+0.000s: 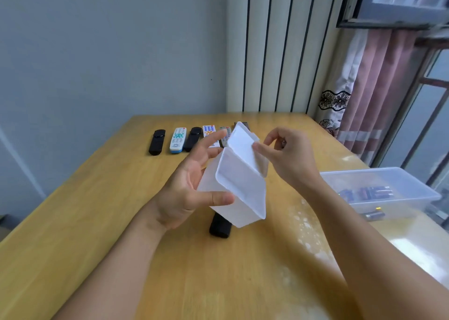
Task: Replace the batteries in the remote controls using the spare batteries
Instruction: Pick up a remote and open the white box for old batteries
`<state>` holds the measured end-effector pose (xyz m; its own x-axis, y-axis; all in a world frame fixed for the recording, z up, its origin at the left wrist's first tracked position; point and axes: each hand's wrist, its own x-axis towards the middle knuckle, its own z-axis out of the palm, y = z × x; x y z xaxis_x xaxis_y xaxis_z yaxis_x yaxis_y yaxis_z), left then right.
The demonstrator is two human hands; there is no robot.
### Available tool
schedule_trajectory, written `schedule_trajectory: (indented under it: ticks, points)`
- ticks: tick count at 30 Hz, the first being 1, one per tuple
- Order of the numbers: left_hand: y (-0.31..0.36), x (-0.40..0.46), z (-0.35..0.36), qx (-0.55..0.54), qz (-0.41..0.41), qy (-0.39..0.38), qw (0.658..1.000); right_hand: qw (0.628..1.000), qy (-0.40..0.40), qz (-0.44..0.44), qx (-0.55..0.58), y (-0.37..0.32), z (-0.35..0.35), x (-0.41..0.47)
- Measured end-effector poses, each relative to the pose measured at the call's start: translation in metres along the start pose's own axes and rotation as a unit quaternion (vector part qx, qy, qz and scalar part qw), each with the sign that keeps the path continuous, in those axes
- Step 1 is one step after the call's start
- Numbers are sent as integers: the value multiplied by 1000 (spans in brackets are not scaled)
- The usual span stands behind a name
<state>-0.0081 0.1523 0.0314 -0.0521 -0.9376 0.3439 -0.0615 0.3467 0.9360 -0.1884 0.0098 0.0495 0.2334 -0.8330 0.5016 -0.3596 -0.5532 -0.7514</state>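
— What are the hands doing?

— Both are up over the tabletop (102, 198) with a white translucent box (239, 186), tilted so its open mouth faces the camera. The left hand (192, 186) cups it from the left: thumb pressed on the near wall, the other fingers (213, 137) fairly straight behind the far side. The right hand (289, 159) pinches a white lid (243, 147) by its right edge between thumb and forefinger, the remaining fingers loosely curled; the lid stands against the box's upper rim.

— And the remotes?

— A row lies at the far side of the tabletop: a black remote (157, 141), a white remote with teal buttons (178, 140), another black one (192, 138), then a white remote with orange buttons (209, 132) and a grey remote (224, 136), both partly hidden behind the left fingers and the box. One more dark remote (220, 226) lies just below the box, only its near end showing.

— The spare batteries?

— In a clear plastic tray (379, 188) at the right edge of the tabletop — dark blue batteries (366, 193) lying side by side, blurred. Another battery (374, 214) shows low at the tray's near wall; I cannot tell if it is inside or outside
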Motion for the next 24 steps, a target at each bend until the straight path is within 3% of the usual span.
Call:
schedule_trajectory:
  ticks: [2,4,6,9,13,19,24]
  points:
    - [-5,0,-2,41,14,28,999,999,-10,18,26,-3,9,-4]
    - [-12,2,-2,143,31,100,984,982,-32,96,159,-13,9,-6]
    - [-18,4,1,272,55,181,944,923,-131,202,301,-30,11,-10]
    - [-20,6,14,376,114,216,894,876,-239,280,312,-49,18,-23]
    - [-19,4,23,402,160,205,878,870,-256,313,280,-53,18,-27]
    - [-20,4,21,380,134,192,895,814,-299,375,329,-47,10,-20]
    - [-23,6,17,336,108,211,911,829,-320,340,307,-36,9,-13]
